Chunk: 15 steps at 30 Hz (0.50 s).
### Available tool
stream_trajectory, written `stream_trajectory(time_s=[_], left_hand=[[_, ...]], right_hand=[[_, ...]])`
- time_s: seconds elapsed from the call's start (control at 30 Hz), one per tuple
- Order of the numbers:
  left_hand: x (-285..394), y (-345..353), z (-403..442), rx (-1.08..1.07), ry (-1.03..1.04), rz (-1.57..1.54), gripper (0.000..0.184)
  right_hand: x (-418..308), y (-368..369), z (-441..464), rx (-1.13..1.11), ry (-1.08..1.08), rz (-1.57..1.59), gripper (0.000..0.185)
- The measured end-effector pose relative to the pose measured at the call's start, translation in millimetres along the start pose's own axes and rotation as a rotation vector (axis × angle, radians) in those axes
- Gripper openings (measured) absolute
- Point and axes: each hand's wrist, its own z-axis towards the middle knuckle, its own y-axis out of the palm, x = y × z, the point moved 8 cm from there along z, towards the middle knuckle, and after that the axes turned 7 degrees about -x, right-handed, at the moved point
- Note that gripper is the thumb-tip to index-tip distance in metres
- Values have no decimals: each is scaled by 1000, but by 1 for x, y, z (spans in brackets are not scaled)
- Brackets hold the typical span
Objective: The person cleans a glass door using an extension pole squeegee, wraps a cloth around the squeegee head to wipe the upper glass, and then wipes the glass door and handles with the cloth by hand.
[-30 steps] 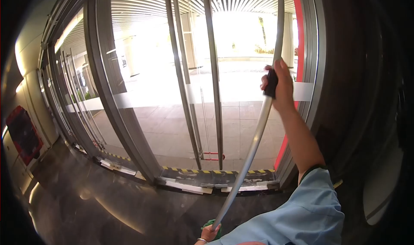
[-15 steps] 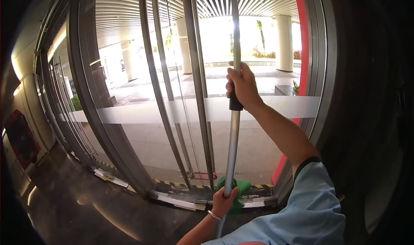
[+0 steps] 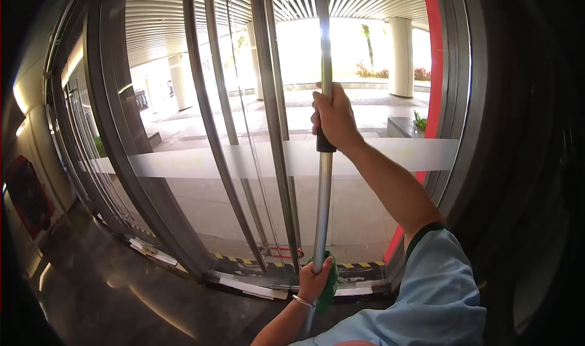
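A long metal pole [image 3: 325, 200] stands nearly upright in front of the glass door. My right hand [image 3: 334, 117] is wrapped round it at the black collar [image 3: 325, 142], in the upper middle of the view. Lower down, my left hand [image 3: 315, 280], with a bracelet at the wrist, grips the same pole. Green cloth or netting [image 3: 329, 282] shows behind and beside my left hand. The pole's top end is out of view, and its bottom end is hidden near my sleeve.
Tall metal door handles [image 3: 277, 102] run down the glass left of the pole. A red strip [image 3: 434, 72] edges the door frame on the right. Yellow-black tape [image 3: 359, 265] and white strips [image 3: 253, 287] lie along the threshold. A dark red-edged object [image 3: 27, 194] is at far left.
The pole has swung from a slant to nearly upright. Both hands moved with it: my right hand went left, my left hand rose. The view has shifted slightly.
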Motion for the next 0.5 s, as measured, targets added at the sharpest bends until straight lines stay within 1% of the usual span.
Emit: stream_trajectory(time_s=[0.07, 0.13, 0.23, 0.3, 0.37, 0.43, 0.5], left_hand=[[-11, 0, -5, 1, -17, 13, 40], [-20, -3, -14, 5, -46, 31, 41], [-38, -5, -26, -41, -91, 106, 39], [-53, -12, -34, -20, -74, 233, 38], [-63, -14, -50, -21, -78, 178, 38], [-67, -16, -62, -24, -78, 130, 38], [-76, -16, -80, -9, -126, 14, 39]], right_hand=[[10, 2, -9, 7, 37, -51, 31], [17, 4, -23, 22, 33, -34, 31], [27, 7, -42, 12, 86, -35, 34], [33, 10, -52, 17, 88, -29, 31], [40, 14, -65, 24, 105, -49, 27], [49, 19, -81, 19, 128, -58, 27], [55, 25, -99, 17, 162, -64, 27]])
